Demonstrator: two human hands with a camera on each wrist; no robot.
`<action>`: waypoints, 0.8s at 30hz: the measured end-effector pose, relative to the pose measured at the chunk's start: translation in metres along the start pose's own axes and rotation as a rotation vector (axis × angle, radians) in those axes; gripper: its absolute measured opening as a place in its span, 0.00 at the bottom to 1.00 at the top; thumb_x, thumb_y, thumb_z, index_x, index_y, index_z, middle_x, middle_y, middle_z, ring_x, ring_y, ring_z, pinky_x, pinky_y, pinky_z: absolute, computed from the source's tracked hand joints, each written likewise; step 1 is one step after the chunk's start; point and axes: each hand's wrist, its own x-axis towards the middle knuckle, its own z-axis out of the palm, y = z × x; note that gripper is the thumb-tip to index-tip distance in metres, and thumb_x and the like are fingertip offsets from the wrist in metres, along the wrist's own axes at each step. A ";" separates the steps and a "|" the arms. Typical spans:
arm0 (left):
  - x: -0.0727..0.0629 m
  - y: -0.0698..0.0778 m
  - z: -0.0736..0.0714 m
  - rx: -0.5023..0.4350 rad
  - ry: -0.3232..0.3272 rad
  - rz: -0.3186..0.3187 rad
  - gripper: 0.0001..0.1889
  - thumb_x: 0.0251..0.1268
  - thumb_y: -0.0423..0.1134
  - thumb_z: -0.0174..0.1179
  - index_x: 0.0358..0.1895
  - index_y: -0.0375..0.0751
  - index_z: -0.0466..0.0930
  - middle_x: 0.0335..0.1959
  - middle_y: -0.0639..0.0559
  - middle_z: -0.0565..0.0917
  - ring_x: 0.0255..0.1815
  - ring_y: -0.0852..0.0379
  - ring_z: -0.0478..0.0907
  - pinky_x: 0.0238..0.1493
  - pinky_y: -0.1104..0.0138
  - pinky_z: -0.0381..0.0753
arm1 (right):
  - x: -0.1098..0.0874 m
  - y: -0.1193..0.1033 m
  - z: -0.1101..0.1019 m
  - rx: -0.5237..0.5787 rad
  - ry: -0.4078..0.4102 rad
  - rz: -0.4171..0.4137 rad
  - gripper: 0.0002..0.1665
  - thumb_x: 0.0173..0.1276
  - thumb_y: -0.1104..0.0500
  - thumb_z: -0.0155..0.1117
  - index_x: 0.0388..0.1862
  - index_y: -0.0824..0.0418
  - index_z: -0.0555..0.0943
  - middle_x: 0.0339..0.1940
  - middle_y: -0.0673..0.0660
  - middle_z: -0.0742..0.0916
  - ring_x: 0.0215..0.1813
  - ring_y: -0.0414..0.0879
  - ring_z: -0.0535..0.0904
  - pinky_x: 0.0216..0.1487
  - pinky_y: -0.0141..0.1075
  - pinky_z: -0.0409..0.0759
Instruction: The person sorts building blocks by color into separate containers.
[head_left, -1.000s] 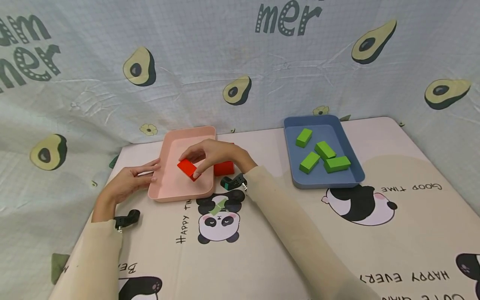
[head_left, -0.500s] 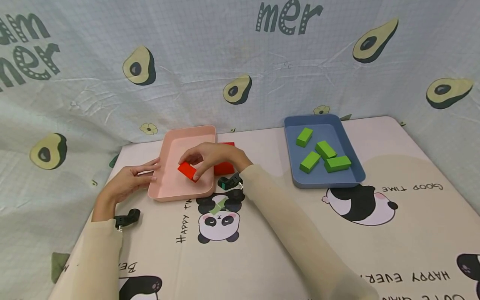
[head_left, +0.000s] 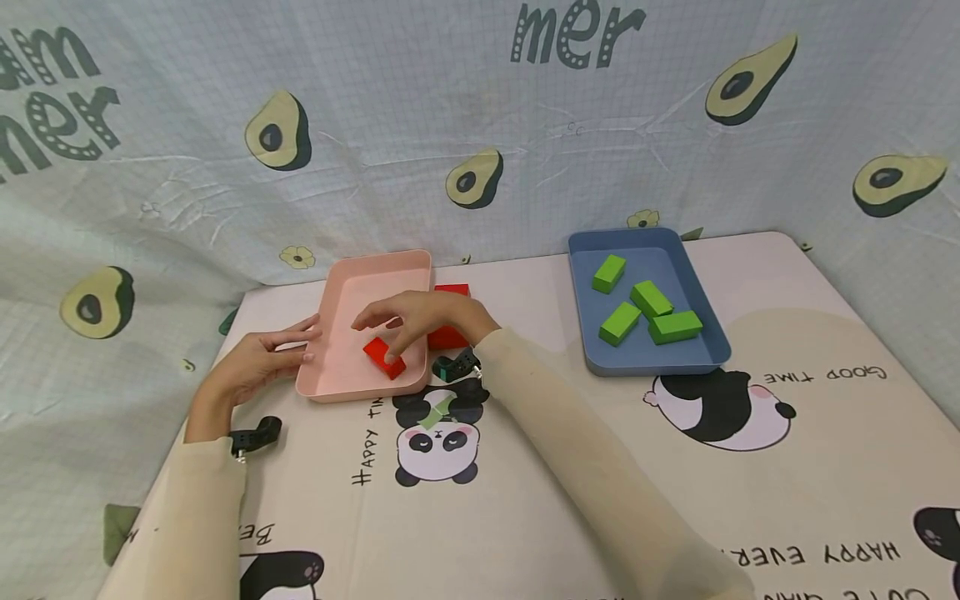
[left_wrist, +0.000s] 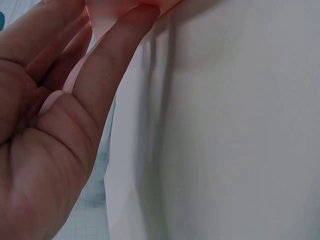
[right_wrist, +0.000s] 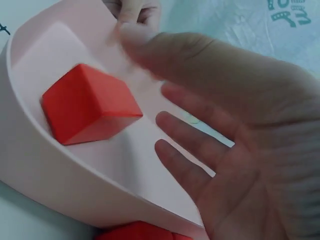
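In the head view, my left hand rests straight fingers against the left side of a pink tray; the left wrist view has the thumb at the tray's edge. A red block lies on the tray floor near its front right corner. Just over it is my right hand, thumb tip overlapping the block in the head view. From the right wrist, a gap shows between the fingers and the red block, and the hand holds nothing. More red blocks lie along the tray's right side, partly hidden by the right hand.
A blue tray with several green blocks stands to the right at the back. The table is covered with a panda-print cloth. Behind it hangs a pale avocado-print curtain.
My right hand has let go of the red block, which now lies in the pink tray, slightly nearer the front. Its fingers have spread and lifted off. The left hand stays put.
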 end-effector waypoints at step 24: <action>0.000 -0.001 0.000 0.000 0.015 -0.020 0.29 0.70 0.33 0.65 0.72 0.34 0.69 0.82 0.57 0.56 0.58 0.77 0.77 0.53 0.70 0.84 | -0.071 -0.003 -0.021 -0.259 0.201 0.017 0.25 0.74 0.56 0.66 0.67 0.62 0.78 0.64 0.57 0.83 0.66 0.50 0.78 0.68 0.35 0.75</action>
